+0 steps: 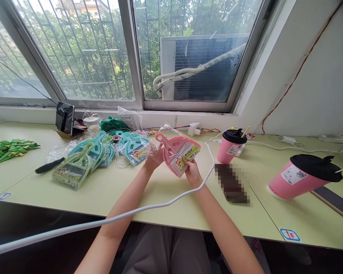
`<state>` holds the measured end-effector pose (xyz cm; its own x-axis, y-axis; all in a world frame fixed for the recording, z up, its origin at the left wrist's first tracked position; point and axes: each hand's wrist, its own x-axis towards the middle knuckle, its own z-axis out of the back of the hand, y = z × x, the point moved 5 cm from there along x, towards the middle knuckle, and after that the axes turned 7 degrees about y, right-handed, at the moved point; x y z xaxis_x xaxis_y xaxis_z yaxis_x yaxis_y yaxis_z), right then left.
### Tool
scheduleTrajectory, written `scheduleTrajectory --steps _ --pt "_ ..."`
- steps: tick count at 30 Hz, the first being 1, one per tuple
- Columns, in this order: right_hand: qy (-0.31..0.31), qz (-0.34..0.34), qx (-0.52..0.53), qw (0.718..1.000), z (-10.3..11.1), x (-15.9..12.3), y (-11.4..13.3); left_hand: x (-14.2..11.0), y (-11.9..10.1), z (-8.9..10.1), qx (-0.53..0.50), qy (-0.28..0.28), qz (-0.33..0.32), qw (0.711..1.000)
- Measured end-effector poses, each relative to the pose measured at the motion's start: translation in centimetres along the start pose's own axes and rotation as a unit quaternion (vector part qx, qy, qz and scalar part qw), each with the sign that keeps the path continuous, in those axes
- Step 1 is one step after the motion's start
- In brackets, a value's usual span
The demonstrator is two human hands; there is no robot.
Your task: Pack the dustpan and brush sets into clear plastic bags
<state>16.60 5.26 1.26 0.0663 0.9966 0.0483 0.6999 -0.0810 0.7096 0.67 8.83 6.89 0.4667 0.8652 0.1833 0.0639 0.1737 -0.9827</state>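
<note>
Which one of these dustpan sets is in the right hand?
The pink set, held up in front; the other sets, mostly turquoise, lie further left.

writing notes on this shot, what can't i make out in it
All in the head view:
- Right hand: most fingers, hidden behind the pink set.
- Label on that set: fine print, too small.
- Dark phone: its face, blurred by pixelation.
- Pink cups: contents, hidden by black lids.
- Green pile: far end, cut off by the left edge.
- Flat device: rest, cut off by the right edge.
</note>
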Motion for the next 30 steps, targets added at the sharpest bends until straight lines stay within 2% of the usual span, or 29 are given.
scheduleTrajectory --steps 3,7,9,11,13,14,16,19,21,25,30 --pt "0.020 0.005 0.000 1.000 -0.6 -0.2 0.2 0.1 0.6 -0.8 -0.056 0.028 0.028 0.998" --pt "0.050 0.018 -0.008 0.999 -1.0 -0.3 0.6 0.1 0.8 -1.5 -0.214 0.035 0.036 0.976" --pt "0.046 0.032 -0.002 0.998 -0.9 -0.2 0.7 0.3 0.6 -1.5 -0.300 -0.009 0.012 0.954" --pt "0.027 0.054 0.003 0.998 -0.5 0.0 0.9 0.4 0.6 -1.4 -0.380 -0.079 -0.018 0.921" --pt "-0.001 0.079 0.005 0.997 0.0 0.1 1.1 0.3 1.1 -1.8 -0.419 -0.141 -0.030 0.896" --pt "-0.014 0.089 0.006 0.996 0.1 0.1 1.2 0.3 1.4 -2.2 -0.414 -0.164 -0.026 0.895" --pt "-0.029 0.104 0.005 0.994 0.3 0.2 1.4 0.2 2.0 -3.4 -0.358 -0.181 -0.010 0.916" --pt "-0.033 0.113 0.005 0.993 0.3 0.1 1.8 0.1 2.5 -5.3 -0.237 -0.137 -0.001 0.962" --pt "-0.035 0.113 0.009 0.993 0.2 0.0 2.0 0.0 2.6 -5.9 -0.182 -0.119 -0.005 0.976" --pt "-0.022 0.105 0.017 0.994 0.0 0.0 2.1 -0.1 2.4 -5.3 -0.131 -0.140 -0.003 0.981" --pt "-0.016 0.098 0.044 0.994 0.1 0.0 1.8 0.1 2.4 -5.0 -0.113 -0.131 -0.011 0.985"
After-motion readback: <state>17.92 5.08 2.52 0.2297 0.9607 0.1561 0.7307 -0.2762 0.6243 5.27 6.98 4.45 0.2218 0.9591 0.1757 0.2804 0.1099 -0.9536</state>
